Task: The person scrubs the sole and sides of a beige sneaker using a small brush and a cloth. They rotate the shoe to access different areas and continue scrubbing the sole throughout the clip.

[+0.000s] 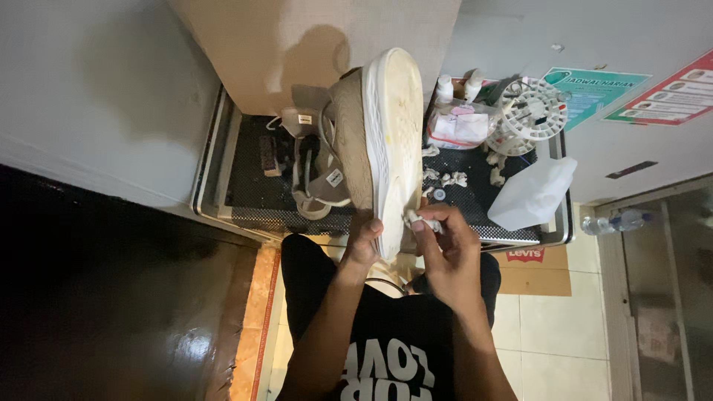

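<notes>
I hold a beige sneaker upright with its white, yellow-stained sole facing me. My left hand grips the shoe at its lower end. My right hand pinches a small white wad against the sole's lower edge. The shoe's grey tongue and laces hang to the left.
A black mesh tray on a metal table holds a brush, scattered white wads, a white plastic jug, small bottles, a clear bag and a round white rack. A water bottle lies at the right.
</notes>
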